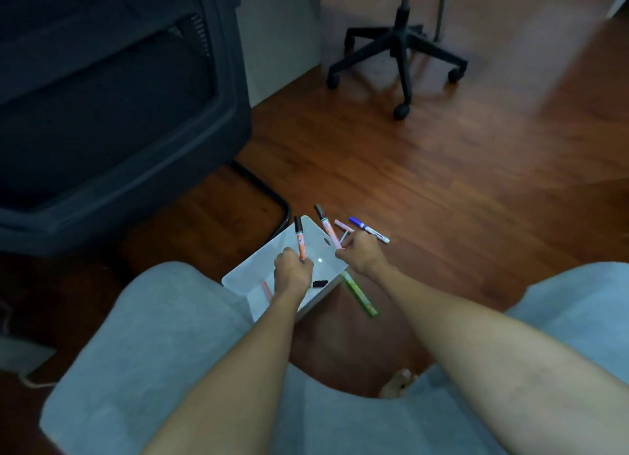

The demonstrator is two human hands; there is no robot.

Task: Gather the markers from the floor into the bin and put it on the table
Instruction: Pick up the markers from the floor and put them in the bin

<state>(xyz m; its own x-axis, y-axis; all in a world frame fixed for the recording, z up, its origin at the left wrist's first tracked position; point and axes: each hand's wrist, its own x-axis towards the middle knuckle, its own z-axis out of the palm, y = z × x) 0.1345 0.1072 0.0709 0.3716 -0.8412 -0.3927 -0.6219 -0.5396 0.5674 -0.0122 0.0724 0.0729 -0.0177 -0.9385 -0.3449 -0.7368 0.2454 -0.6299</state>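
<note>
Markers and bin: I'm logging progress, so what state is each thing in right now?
White plastic bin: on the floor, open, partly filled.
Orange marker with black cap: gripped in the left hand, over the bin.
Pink marker with grey cap: gripped in the right hand.
Blue-capped white marker: lying on the floor.
Green marker: lying on the floor beside the bin.
Small black piece: lying inside the bin.

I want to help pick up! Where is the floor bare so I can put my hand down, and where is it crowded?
Bare floor lies between the markers and the office chair. It is crowded right of the white bin: the blue marker, pink marker and green marker lie by the right hand.
</note>
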